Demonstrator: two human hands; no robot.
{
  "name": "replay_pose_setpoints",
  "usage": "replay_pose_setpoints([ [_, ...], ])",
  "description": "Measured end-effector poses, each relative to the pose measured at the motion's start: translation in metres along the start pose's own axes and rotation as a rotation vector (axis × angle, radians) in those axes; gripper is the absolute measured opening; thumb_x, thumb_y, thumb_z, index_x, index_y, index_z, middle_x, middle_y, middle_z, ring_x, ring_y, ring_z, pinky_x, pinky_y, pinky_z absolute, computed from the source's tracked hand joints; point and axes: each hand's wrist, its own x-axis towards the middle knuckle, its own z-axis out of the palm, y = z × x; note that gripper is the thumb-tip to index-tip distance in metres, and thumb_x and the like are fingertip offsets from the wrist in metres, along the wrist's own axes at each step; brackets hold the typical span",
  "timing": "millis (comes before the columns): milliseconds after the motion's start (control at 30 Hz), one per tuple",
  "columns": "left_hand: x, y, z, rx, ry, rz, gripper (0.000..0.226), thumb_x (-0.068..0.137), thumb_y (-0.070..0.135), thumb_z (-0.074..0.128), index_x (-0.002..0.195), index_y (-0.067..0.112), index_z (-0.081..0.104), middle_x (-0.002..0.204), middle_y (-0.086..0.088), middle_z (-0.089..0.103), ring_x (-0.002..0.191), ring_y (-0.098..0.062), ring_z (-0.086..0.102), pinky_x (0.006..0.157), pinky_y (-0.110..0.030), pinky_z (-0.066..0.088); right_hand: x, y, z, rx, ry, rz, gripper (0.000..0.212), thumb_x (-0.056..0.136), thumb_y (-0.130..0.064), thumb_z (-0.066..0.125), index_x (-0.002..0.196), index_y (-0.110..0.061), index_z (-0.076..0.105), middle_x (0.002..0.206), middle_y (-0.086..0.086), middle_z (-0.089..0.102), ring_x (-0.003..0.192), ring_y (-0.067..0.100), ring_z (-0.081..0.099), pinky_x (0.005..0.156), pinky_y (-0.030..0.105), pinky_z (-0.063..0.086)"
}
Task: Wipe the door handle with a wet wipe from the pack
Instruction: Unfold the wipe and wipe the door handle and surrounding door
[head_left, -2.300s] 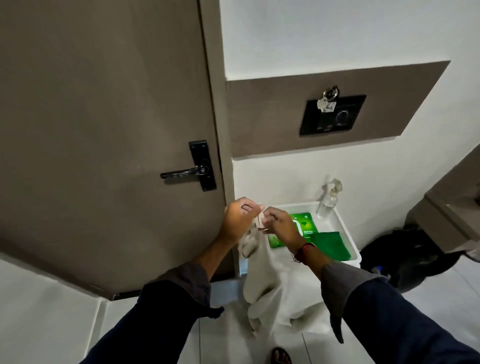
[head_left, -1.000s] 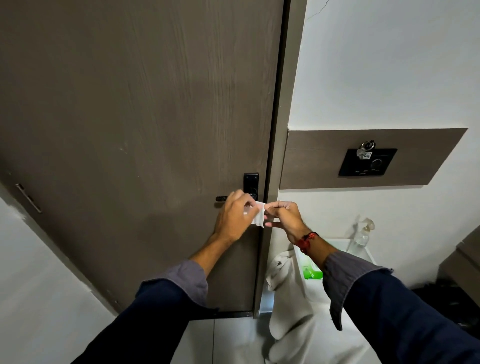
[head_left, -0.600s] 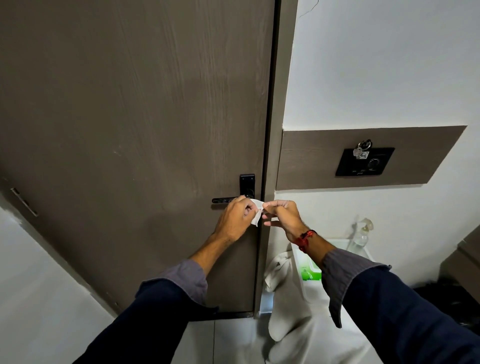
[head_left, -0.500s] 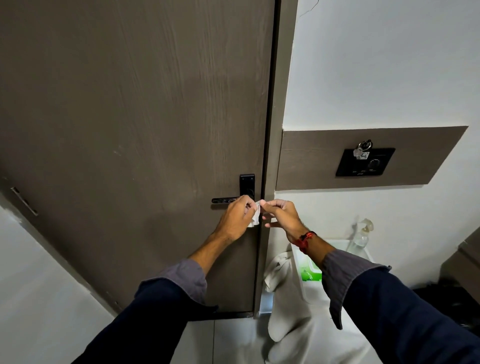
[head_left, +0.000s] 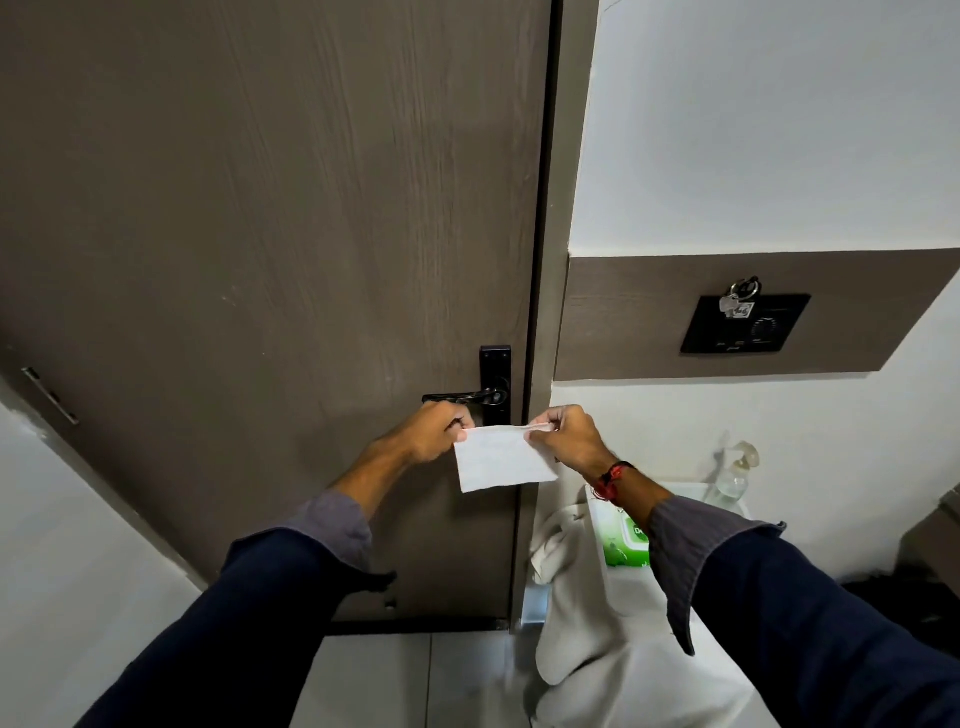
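The thin white wet wipe (head_left: 503, 458), spread into a flat rectangle, hangs just below the black lever door handle (head_left: 464, 397). The left hand (head_left: 435, 433) and right hand (head_left: 567, 437) each pinch a top corner. Lower right, the green pack (head_left: 625, 540) lies in a white plastic tray (head_left: 631, 597), beside a clear bottle (head_left: 733, 475).

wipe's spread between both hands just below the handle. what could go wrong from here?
1. The wet wipe hangs from pinches at its top corners by the left hand and right hand; releasing one corner may let it flop or drop.
2. Flat and unbunched, it may slide over the thin door handle and clean poorly.
3. The lever could dip under pressure.
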Motion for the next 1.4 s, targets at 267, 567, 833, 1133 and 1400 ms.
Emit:
replay_pose_setpoints([
  [267,0.033,0.017,-0.010,0.388,0.527,-0.197,0.026,0.084,-0.002,0.060,0.105,0.012,0.065,0.115,-0.013,0.063,0.106,-0.033,0.058,0.087,-0.044,0.051,0.042,-0.019,0.023,-0.037,0.162,-0.026,0.019,0.089,-0.016,0.078,0.098,0.000,0.077,0.099,0.016,0.078,0.094,0.030,0.074,0.079,0.034,0.063],
  [567,0.053,0.015,0.095,0.465,0.532,-0.005,0.051,0.102,0.019,0.050,0.150,0.003,0.038,0.156,-0.017,0.041,0.146,-0.031,0.037,0.121,-0.049,0.029,0.062,-0.032,0.033,-0.217,0.161,-0.134,0.020,0.100,-0.019,0.064,0.110,-0.006,0.075,0.106,0.013,0.077,0.099,0.029,0.072,0.089,0.043,0.062],
  [833,0.050,0.003,0.111,0.362,0.750,-0.151,0.053,0.101,0.022,0.055,0.147,0.001,0.042,0.153,-0.017,0.045,0.145,-0.031,0.038,0.116,-0.055,0.036,0.057,-0.016,-0.032,-0.944,0.513,-0.879,0.080,0.089,-0.025,0.060,0.159,0.001,0.031,0.165,0.023,0.027,0.154,0.036,0.027,0.126,0.057,0.026],
  [1133,0.074,0.034,0.135,0.221,0.815,-0.442,0.072,0.101,0.047,0.041,0.157,0.007,0.019,0.166,-0.011,0.020,0.154,-0.025,0.014,0.123,-0.048,0.025,0.097,0.000,-0.063,-1.162,0.609,-0.964,0.089,0.099,-0.039,0.043,0.164,-0.006,-0.007,0.171,0.009,-0.022,0.160,0.023,-0.016,0.129,0.046,-0.015],
  [1400,0.103,0.076,0.139,-0.058,0.955,-0.697,0.070,0.106,0.049,0.029,0.158,0.007,0.009,0.168,-0.010,0.009,0.155,-0.022,0.010,0.121,-0.048,0.028,0.119,0.009,-0.066,-1.163,0.695,-1.081,0.081,0.104,-0.043,0.039,0.165,-0.008,0.000,0.173,0.007,-0.015,0.161,0.020,-0.013,0.129,0.045,-0.016],
])
